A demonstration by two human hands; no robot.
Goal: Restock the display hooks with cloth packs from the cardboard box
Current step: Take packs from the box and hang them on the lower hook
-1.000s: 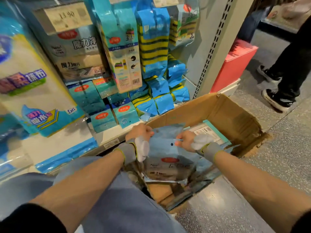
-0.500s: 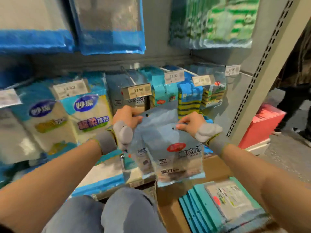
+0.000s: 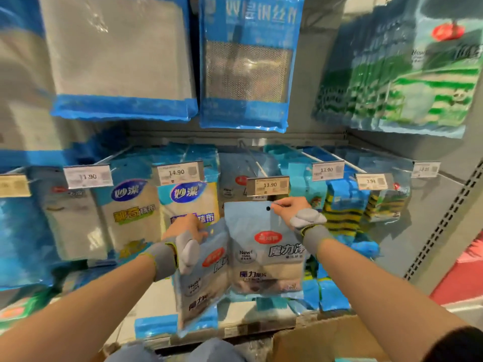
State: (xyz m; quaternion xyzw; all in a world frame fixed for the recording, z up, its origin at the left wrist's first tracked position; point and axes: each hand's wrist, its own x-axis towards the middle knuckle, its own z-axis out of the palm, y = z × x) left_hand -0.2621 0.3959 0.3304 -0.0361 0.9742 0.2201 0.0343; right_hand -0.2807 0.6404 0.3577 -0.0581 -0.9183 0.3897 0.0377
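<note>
1. My left hand: fingers curled round the top of the left pack, which hangs tilted.
2. Right pack: at the left pack's 3 o'clock, touching it, with the 13.90 price tag at its 12 o'clock.
3. My right hand: pinches the right pack's top edge.
4. Cardboard box: at 5 o'clock.

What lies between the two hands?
In the head view, the top of the cloth pack pinched by the right hand; the left hand grips a second pack.
</note>
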